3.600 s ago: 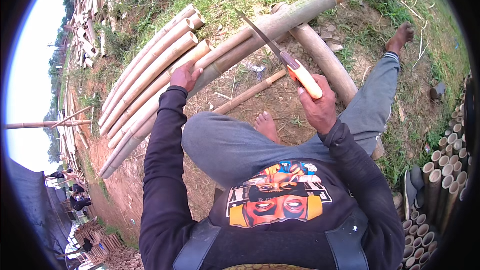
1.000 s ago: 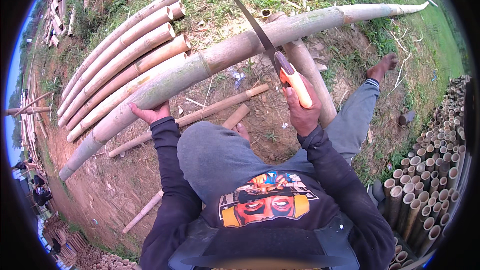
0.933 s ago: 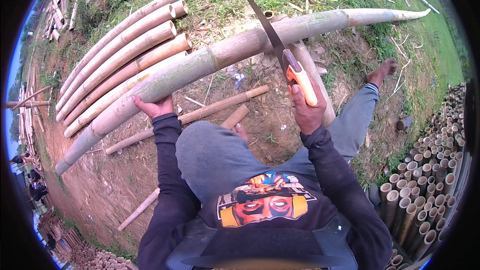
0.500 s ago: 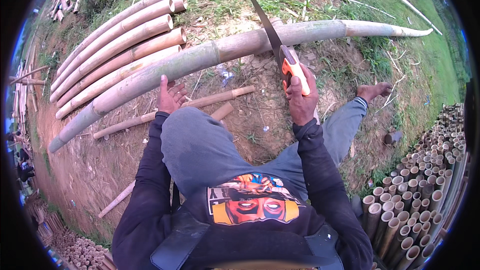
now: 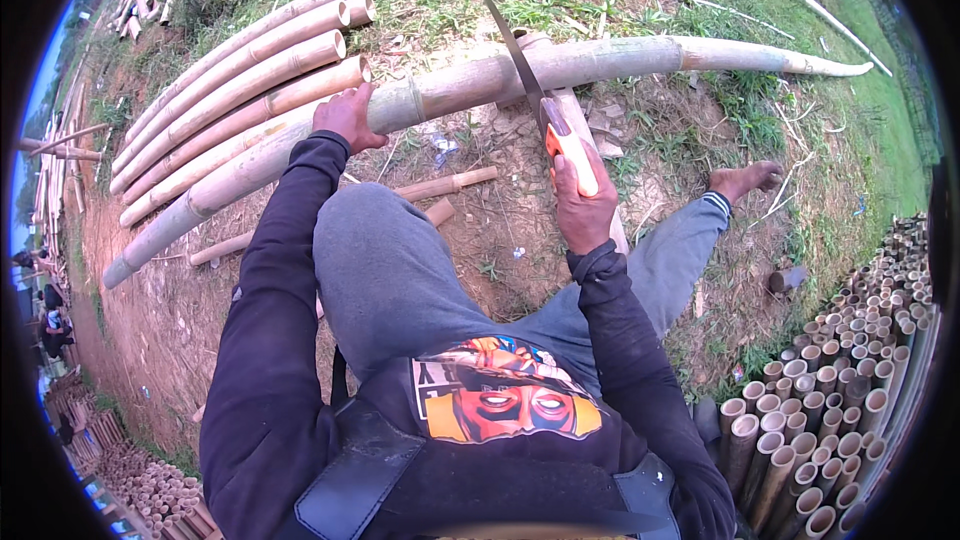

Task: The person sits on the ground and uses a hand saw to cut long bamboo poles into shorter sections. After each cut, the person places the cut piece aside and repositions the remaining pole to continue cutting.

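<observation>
Bamboo pole [image 5: 475,85] lies under the left hand [image 5: 348,122], running past it both ways and passing beyond the right hand [image 5: 582,202], beneath the saw blade. Half a second ago the left hand was open, palm up and apart from the pole on its near side; now it has come over the top and clasps it, fingers on the far side and thumb toward the person. From this grip, the row of cut lengths [image 5: 240,105] lies just beyond and to the left, and the hand now covers the end of the nearest one, which showed before.

The right hand stays closed around the orange handle of the saw [image 5: 518,55], whose blade slants away from the grip across the pole, its tip past the far edge; whether the teeth touch cannot be told. Just beyond the right grip, the support log [image 5: 580,112] passes under the pole. Between the hands, on the ground, lies a thinner bamboo piece [image 5: 450,184].
</observation>
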Available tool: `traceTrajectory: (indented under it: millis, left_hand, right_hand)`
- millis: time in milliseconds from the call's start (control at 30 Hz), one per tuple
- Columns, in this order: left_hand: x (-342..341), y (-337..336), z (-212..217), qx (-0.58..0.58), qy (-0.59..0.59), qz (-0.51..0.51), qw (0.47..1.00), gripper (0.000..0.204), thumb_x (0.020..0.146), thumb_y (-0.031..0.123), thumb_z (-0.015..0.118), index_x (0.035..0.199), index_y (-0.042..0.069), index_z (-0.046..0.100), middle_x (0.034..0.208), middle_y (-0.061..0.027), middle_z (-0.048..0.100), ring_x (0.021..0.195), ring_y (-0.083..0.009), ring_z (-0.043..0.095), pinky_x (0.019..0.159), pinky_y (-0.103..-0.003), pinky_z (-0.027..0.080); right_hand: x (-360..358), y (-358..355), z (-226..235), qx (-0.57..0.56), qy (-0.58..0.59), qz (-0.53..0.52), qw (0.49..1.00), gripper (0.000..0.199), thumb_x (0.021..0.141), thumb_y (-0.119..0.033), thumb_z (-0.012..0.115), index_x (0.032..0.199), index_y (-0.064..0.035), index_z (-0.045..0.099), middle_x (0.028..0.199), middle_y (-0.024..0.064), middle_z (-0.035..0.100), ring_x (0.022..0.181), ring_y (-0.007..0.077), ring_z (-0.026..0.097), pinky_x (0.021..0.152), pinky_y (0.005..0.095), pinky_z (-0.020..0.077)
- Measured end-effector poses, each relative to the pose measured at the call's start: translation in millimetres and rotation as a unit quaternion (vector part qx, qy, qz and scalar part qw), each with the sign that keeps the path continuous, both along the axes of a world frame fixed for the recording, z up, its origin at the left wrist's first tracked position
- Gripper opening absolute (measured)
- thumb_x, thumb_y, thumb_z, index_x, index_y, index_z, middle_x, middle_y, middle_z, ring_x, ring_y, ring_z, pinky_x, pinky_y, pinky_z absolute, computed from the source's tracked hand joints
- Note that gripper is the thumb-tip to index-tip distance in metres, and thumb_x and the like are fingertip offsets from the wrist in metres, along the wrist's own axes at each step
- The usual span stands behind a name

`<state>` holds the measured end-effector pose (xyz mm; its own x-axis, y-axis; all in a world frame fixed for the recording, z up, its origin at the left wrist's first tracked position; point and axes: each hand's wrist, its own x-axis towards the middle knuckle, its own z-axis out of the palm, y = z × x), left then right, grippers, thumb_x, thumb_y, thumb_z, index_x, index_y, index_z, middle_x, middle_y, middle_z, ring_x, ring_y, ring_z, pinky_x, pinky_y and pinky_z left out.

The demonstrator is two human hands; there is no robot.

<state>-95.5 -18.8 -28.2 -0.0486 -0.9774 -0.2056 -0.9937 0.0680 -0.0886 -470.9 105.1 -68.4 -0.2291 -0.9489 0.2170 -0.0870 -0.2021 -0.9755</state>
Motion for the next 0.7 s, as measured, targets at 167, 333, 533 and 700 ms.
traceTrajectory:
  millis: [167, 333, 533, 700]
  left_hand:
    - [4, -1, -6, -0.007, -0.005, -0.015, 1.000, 0.099, 0.066, 0.049, 0.095, 0.147, 0.014, 0.052, 0.127, -0.0158, 0.071, 0.119, -0.0353, 0.071, 0.098, -0.050, 0.056]
    - [7, -1, -12, -0.015, -0.005, -0.018, 1.000, 0.097, 0.067, 0.049, 0.094, 0.148, 0.015, 0.052, 0.125, -0.0154, 0.071, 0.115, -0.0353, 0.071, 0.096, -0.050, 0.057]
    - [3, 1, -1, -0.007, -0.014, -0.003, 1.000, 0.099, 0.067, 0.050, 0.094, 0.150, 0.016, 0.052, 0.127, -0.0162, 0.071, 0.118, -0.0360, 0.070, 0.098, -0.050, 0.056]
    - [2, 0, -4, 0.005, -0.009, -0.002, 1.000, 0.101, 0.066, 0.050, 0.095, 0.150, 0.016, 0.051, 0.129, -0.0168, 0.070, 0.121, -0.0361, 0.070, 0.101, -0.051, 0.055]
  right_hand:
    - [-36, 110, 4, -0.013, 0.019, -0.022, 1.000, 0.046, 0.107, -0.019, 0.070, 0.145, 0.0050, 0.060, 0.110, 0.0080, 0.074, 0.071, 0.0054, 0.062, 0.060, 0.0216, 0.0513]
    - [-24, 68, 3, 0.017, -0.033, -0.010, 0.999, 0.047, 0.107, -0.021, 0.071, 0.145, 0.0040, 0.061, 0.108, 0.0078, 0.074, 0.068, 0.0046, 0.060, 0.058, 0.0209, 0.0495]
    - [19, -80, -7, -0.051, 0.011, 0.009, 0.999, 0.033, 0.105, -0.015, 0.073, 0.132, 0.0048, 0.069, 0.101, 0.0065, 0.073, 0.084, 0.0085, 0.065, 0.074, 0.0260, 0.0544]
    - [-28, 67, -12, 0.071, -0.048, -0.008, 0.996, 0.045, 0.104, -0.010, 0.072, 0.144, 0.0085, 0.060, 0.116, 0.0110, 0.076, 0.094, 0.0104, 0.070, 0.080, 0.0248, 0.0568]
